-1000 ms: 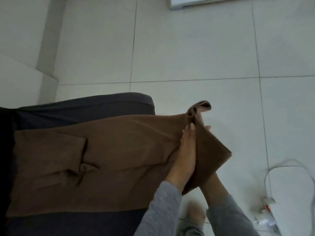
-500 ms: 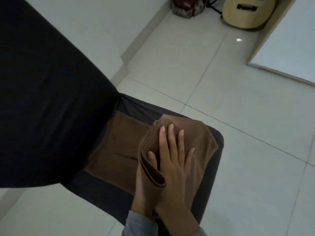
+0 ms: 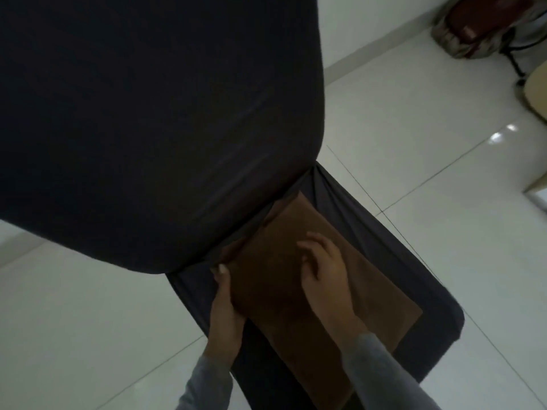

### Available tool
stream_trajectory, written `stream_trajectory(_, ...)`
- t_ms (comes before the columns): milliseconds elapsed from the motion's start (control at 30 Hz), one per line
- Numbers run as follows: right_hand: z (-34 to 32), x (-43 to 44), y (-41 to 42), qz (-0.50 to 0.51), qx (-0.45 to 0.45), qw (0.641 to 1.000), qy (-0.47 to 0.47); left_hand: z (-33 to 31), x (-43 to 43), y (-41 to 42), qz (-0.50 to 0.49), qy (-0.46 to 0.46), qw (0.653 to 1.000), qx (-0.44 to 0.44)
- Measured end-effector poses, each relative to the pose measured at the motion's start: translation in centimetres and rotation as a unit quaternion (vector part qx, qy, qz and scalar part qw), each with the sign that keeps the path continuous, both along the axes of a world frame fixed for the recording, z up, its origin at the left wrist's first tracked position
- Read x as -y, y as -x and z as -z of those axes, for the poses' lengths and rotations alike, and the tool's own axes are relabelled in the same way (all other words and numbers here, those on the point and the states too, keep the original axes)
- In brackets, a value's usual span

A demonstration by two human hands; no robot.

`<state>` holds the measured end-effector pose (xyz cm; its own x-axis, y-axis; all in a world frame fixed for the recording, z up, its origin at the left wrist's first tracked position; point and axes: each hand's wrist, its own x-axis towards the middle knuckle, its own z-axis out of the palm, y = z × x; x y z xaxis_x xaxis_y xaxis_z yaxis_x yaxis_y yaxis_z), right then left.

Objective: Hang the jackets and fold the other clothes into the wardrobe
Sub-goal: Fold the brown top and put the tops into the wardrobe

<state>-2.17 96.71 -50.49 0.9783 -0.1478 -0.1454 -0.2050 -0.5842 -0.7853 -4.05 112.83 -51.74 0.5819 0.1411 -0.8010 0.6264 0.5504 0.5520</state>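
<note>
Right hand point(image 3: 325, 275) rests on top of the brown cloth point(image 3: 376, 300), fingers loosely spread and bent, gripping nothing. Left hand point(image 3: 225, 309) lays straight fingers along the cloth's left edge. The folded cloth lies flat on the dark seat point(image 3: 432, 261), its far end touching the chair back point(image 3: 148, 119)

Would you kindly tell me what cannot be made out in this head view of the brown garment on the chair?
- Head view: what kind of clothing the brown garment is; it lies folded in dim light.
- Whether the left hand grips its edge; the cloth hides the thumb.
- The reddish object, top right: blurred, cut off by the frame edge.
- The wardrobe: out of frame.
</note>
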Motion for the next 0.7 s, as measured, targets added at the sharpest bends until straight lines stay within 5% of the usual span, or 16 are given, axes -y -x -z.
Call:
stream_trajectory(133,-0.4,1.5,-4.6,-0.021,-0.091,0.994,0.06,-0.2,0.9,0.8,0.053,-0.166,0.985,0.008)
stream_trajectory(333,-0.6,1.6,-9.7,-0.082,-0.159,0.968,0.176,-0.6,0.6,-0.9,-0.051,-0.185,0.981,0.014)
stream_trajectory(500,0.3,2.7,-10.2,-0.121,-0.105,0.966,0.203,-0.1,0.7,1.0,-0.059,-0.204,0.977,0.015)
stream_trajectory(700,-0.3,3.0,-11.0,-0.119,-0.012,0.99,0.076,-0.8,1.3,0.3,-0.127,-0.263,0.955,0.047)
